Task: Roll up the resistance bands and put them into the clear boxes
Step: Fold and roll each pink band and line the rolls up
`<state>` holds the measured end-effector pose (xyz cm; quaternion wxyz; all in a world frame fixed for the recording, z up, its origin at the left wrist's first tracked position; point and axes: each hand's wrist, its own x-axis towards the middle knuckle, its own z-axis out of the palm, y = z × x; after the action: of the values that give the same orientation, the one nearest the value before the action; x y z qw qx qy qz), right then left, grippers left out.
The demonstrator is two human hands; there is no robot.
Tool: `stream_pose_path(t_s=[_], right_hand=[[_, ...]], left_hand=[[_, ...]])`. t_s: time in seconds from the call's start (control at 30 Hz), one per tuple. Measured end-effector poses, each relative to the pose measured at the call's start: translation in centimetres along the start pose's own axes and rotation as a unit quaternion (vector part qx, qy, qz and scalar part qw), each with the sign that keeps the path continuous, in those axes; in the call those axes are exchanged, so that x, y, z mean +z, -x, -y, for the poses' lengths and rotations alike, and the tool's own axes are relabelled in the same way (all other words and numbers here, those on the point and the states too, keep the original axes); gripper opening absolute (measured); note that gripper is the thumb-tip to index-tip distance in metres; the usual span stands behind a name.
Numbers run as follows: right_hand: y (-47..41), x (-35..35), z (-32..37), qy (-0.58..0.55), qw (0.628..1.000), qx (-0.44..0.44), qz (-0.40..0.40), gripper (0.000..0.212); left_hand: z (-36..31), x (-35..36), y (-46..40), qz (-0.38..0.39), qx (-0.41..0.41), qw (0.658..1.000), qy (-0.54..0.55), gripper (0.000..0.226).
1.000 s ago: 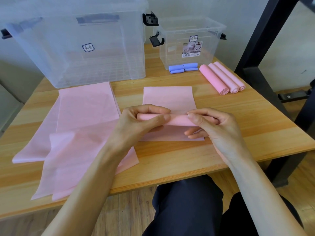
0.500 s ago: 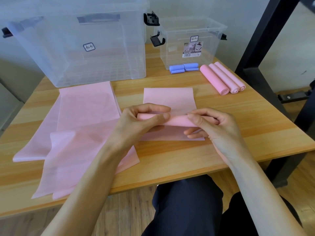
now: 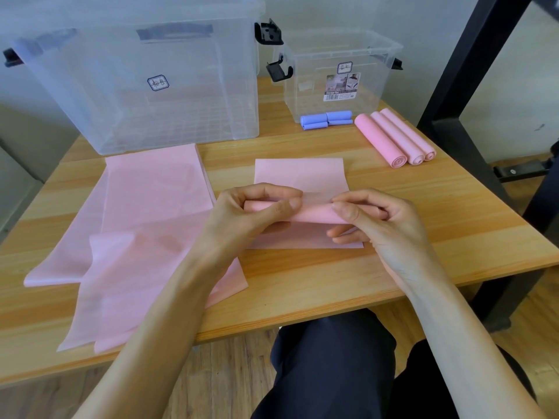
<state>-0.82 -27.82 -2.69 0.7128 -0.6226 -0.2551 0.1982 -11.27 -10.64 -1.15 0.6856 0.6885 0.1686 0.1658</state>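
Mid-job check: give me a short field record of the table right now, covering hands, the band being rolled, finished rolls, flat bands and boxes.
left hand: grips the left end of the half-rolled pink band
right hand: pinches the right end of the same band
band in work: partly rolled, its flat part lying on the table
finished pink rolls: three, side by side, right of the small box
blue rolls: in front of the small box, on the table
flat pink bands: overlapping, at left
large box: back left; no rolls visible inside

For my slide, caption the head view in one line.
Both hands, left and right, roll a pink resistance band on the wooden table; three finished pink rolls lie beside the small clear box.
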Motion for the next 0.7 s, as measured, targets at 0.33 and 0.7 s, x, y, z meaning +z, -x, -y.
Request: stream_pose_path(t_s=[0.33, 0.7], right_hand=[[0.16, -0.01, 0.22, 0.000, 1.000, 0.004, 0.026, 0.029], [0.17, 0.01, 0.26, 0.003, 1.000, 0.016, 0.009, 0.032]], left_hand=[[-0.12, 0.19, 0.15, -0.019, -0.007, 1.000, -0.016, 0.024], [-0.15, 0.13, 0.21, 0.006, -0.005, 1.000, -0.004, 0.019]])
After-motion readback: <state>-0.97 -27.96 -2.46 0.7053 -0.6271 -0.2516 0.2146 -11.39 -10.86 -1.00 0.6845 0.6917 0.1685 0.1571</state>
